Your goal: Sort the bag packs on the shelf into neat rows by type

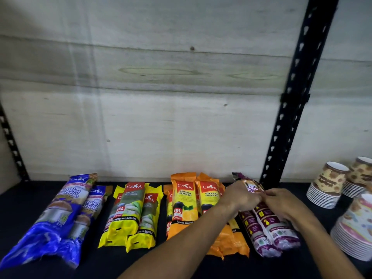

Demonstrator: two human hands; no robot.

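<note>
Shelf [24, 200]: dark, flat surface, pale wooden board behind, black slotted uprights at left and right.
Blue packs [58, 214]: far left, two lying side by side and overlapping, tops toward the board, angled leftward at the near end.
Yellow packs [130, 216]: right of the blue, apart from them; about three, one on top of the others, marked 25L, lemongrass scented.
Orange packs [187, 204]: right of the yellow, several overlapping, marked 60L, lemon scented; near ends partly hidden under the left forearm.
Purple packs [267, 232]: rightmost of the packs, just beside the orange; two lying together lengthwise, top end tilted up near the right upright, near ends rounded and side by side.
Left hand [242, 195]: reaching across the orange packs, fingers curled over the upper part of the purple packs, gripping them from the left.
Right hand [281, 202]: laid on the purple packs from the right, fingers bent around the far side of the top pack, fingertips touching the left hand's.
Cups [330, 184]: patterned paper cups in nested stacks lying on their sides at far right, well clear of the purple packs.
</note>
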